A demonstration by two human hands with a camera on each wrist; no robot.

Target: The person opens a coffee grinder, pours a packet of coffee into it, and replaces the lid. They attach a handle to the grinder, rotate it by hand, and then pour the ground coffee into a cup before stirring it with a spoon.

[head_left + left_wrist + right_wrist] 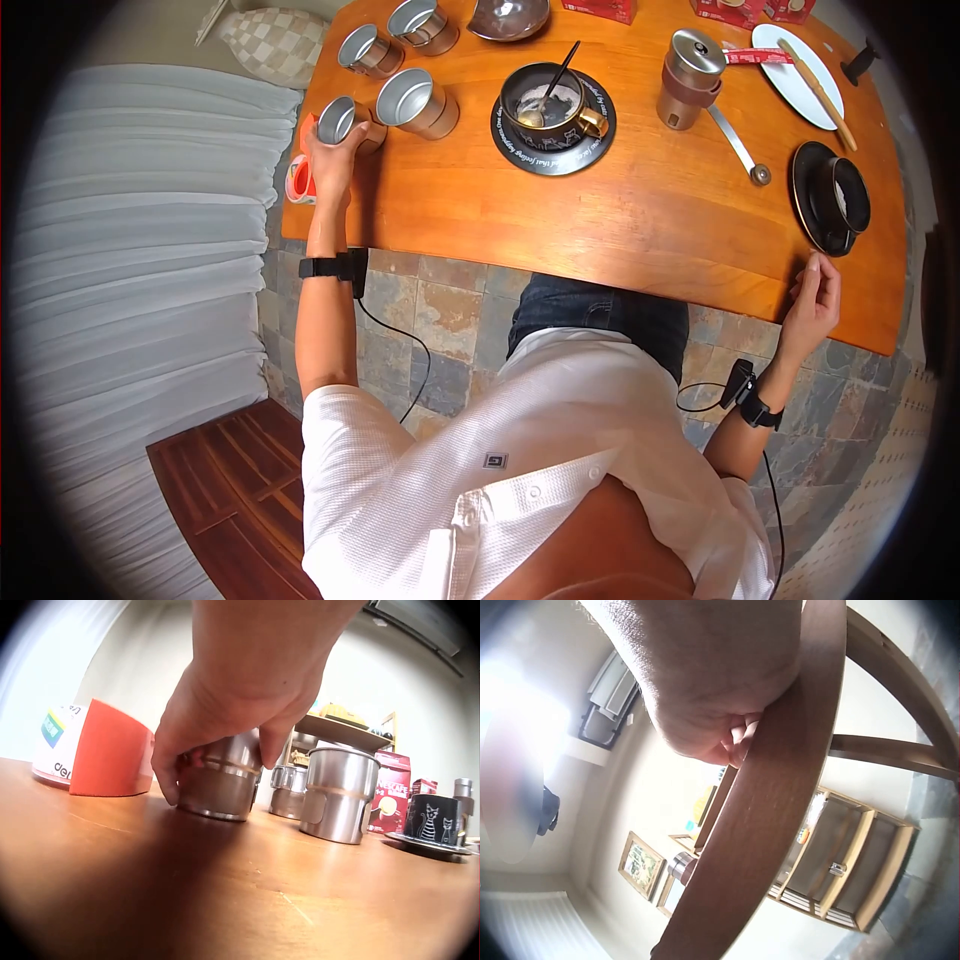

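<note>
My left hand (333, 165) grips a small steel cup (343, 120) at the table's left end; in the left wrist view, fingers and thumb of the hand (232, 712) are wrapped round the cup (217, 784), whose base is on or very near the wood. An orange-and-white tape roll (112, 750) lies just beside it. My right hand (812, 305) rests at the table's front edge with loosely bent fingers, near a black cup (840, 195) on a black saucer. The right wrist view has that hand (712, 712) at the table edge (757, 817), its fingers partly hidden.
Several steel cups (415, 103) stand near the left hand. A black bowl-like cup (545, 105) with a spoon sits on a black saucer (555, 160) mid-table. Farther right are a grinder (690, 80), its crank handle (735, 145) and a white plate (790, 75). A brown bowl (508, 17) stands behind.
</note>
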